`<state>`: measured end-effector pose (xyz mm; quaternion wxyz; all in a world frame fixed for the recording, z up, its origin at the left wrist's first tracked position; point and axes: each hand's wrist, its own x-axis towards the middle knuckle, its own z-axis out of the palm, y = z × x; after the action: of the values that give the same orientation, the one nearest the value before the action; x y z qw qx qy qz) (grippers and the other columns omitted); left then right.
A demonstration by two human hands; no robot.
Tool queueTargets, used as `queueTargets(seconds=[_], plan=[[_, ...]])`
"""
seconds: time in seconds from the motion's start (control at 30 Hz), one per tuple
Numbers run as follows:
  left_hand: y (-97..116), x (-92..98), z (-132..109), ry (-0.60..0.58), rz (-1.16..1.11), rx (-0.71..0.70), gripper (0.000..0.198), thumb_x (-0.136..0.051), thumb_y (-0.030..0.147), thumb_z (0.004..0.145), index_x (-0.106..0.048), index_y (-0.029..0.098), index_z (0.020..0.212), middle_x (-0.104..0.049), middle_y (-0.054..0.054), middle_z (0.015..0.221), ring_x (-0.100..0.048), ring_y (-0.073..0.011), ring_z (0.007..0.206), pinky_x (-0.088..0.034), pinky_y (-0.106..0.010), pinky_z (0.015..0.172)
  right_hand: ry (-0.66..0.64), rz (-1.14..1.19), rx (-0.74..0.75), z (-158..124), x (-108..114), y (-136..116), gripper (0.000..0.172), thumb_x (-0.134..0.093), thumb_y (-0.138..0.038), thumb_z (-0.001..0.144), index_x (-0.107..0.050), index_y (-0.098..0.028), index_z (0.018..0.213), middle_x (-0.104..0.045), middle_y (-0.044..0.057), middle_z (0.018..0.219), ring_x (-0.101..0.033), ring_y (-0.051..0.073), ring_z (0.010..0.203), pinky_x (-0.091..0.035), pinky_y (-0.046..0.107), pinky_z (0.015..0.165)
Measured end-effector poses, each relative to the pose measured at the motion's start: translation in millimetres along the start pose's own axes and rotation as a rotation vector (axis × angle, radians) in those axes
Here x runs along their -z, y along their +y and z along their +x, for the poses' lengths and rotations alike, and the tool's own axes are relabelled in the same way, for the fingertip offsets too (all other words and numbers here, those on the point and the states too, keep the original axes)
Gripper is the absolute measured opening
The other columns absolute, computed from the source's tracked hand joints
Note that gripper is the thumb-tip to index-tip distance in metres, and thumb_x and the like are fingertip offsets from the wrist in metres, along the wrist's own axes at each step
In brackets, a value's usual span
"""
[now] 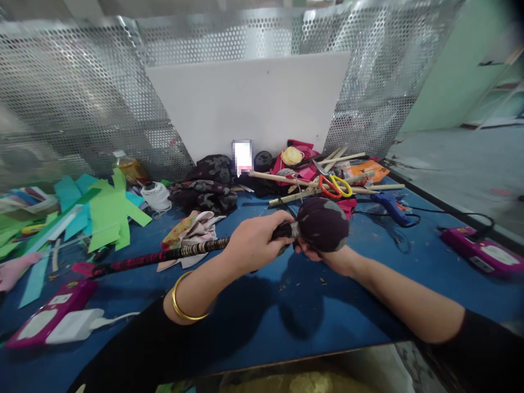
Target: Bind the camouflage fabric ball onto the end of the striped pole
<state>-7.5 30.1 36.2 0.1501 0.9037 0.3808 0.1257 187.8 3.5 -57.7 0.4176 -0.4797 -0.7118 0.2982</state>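
Note:
My left hand (pixel 254 241) is closed round a long stick (pixel 164 255) wrapped in dark, patterned and red fabric, gripping it close to its right end. The stick runs left across the blue table (pixel 262 316). At that end sits a round ball (pixel 323 222) covered in dark maroon and grey-green fabric. My right hand (pixel 327 255) cups the ball from below, fingers pressed at the neck where ball and stick meet. A gold bangle (pixel 184 305) circles my left wrist.
Fabric scraps (pixel 204 188), wooden sticks (pixel 295 180), orange and yellow scissors (pixel 333 186) and a blue glue gun (pixel 391 207) lie at the back. Green and blue paper strips (pixel 106 210) lie left. Pink power strips (pixel 49 311) (pixel 481 250) sit on both sides. Perforated metal panels stand behind.

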Motion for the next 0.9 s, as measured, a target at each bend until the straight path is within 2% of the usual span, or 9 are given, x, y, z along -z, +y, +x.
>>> queueTargets(seconds=[0.07,0.13,0.27,0.33,0.4,0.47,0.57,0.77,0.9], plan=[[-2,-0.8,2,0.038,-0.042,0.067,0.030,-0.055,0.031,0.082,-0.055,0.027,0.111,-0.069,0.000,0.098,-0.062,-0.0209,0.090,-0.043,-0.027,0.071,-0.048,-0.009,-0.011,-17,-4,-9,0.045,-0.031,-0.034,0.098,-0.058,-0.014,0.069,-0.052,-0.002,0.054,-0.040,0.007,0.041,-0.035,0.019,0.040],[-4,-1.2,6,0.058,-0.093,0.132,0.029,-0.056,0.032,0.081,-0.056,0.026,0.109,-0.069,0.000,0.099,-0.062,-0.0215,0.093,-0.044,-0.028,0.075,-0.015,-0.078,0.016,-31,-6,-20,0.039,-0.035,-0.030,0.096,-0.057,-0.015,0.069,-0.051,-0.001,0.056,-0.045,0.010,0.049,-0.038,0.022,0.047],[-6,-4.2,13,0.064,-0.120,0.175,0.026,-0.057,0.032,0.080,-0.057,0.026,0.105,-0.069,-0.001,0.099,-0.062,-0.0220,0.093,-0.045,-0.030,0.078,0.269,-0.363,0.258,-41,-2,-46,0.019,-0.045,-0.019,0.090,-0.056,-0.018,0.074,-0.057,0.006,0.074,-0.052,0.017,0.071,-0.042,0.028,0.061],[-8,-7.3,15,0.043,-0.116,0.157,0.024,-0.055,0.029,0.080,-0.058,0.025,0.104,-0.069,-0.001,0.100,-0.062,-0.0219,0.094,-0.045,-0.030,0.078,0.247,-0.320,0.388,-32,1,-56,0.017,-0.045,-0.015,0.089,-0.056,-0.019,0.077,-0.060,0.008,0.081,-0.055,0.018,0.078,-0.044,0.028,0.065],[-11,-10.7,16,0.017,-0.124,0.154,0.027,-0.054,0.025,0.080,-0.057,0.025,0.106,-0.069,-0.001,0.102,-0.062,-0.0214,0.095,-0.045,-0.028,0.077,0.134,-0.191,0.443,-19,3,-61,0.020,-0.041,-0.016,0.091,-0.055,-0.020,0.078,-0.061,0.006,0.079,-0.057,0.016,0.076,-0.045,0.027,0.065],[-15,-13.7,16,0.015,-0.113,0.172,0.028,-0.052,0.024,0.080,-0.056,0.027,0.107,-0.069,-0.001,0.102,-0.062,-0.0216,0.095,-0.045,-0.028,0.075,0.050,-0.085,0.394,-7,3,-61,0.025,-0.038,-0.017,0.094,-0.052,-0.021,0.073,-0.059,0.001,0.069,-0.056,0.013,0.066,-0.045,0.023,0.061],[-20,-17.4,16,0.046,-0.090,0.226,0.027,-0.052,0.029,0.080,-0.056,0.028,0.107,-0.069,-0.001,0.101,-0.063,-0.0236,0.096,-0.045,-0.031,0.077,0.077,-0.088,0.355,0,-6,-55,0.029,-0.035,-0.018,0.095,-0.046,-0.020,0.068,-0.053,-0.001,0.062,-0.051,0.011,0.059,-0.040,0.021,0.055],[-21,-26.8,18,0.037,-0.086,0.282,0.027,-0.053,0.032,0.080,-0.056,0.031,0.107,-0.070,0.000,0.100,-0.064,-0.0246,0.096,-0.046,-0.032,0.075,0.278,-0.322,0.576,-6,-39,-30,0.028,-0.034,-0.019,0.092,-0.037,-0.021,0.065,-0.043,0.000,0.058,-0.042,0.014,0.055,-0.032,0.025,0.049],[-20,-31.7,19,0.017,-0.063,0.310,0.027,-0.052,0.033,0.081,-0.056,0.030,0.107,-0.070,0.000,0.100,-0.064,-0.0258,0.097,-0.046,-0.033,0.075,0.258,-0.375,0.601,-5,-43,-27,0.026,-0.033,-0.015,0.091,-0.038,-0.021,0.066,-0.045,0.001,0.058,-0.043,0.015,0.055,-0.033,0.026,0.050]])
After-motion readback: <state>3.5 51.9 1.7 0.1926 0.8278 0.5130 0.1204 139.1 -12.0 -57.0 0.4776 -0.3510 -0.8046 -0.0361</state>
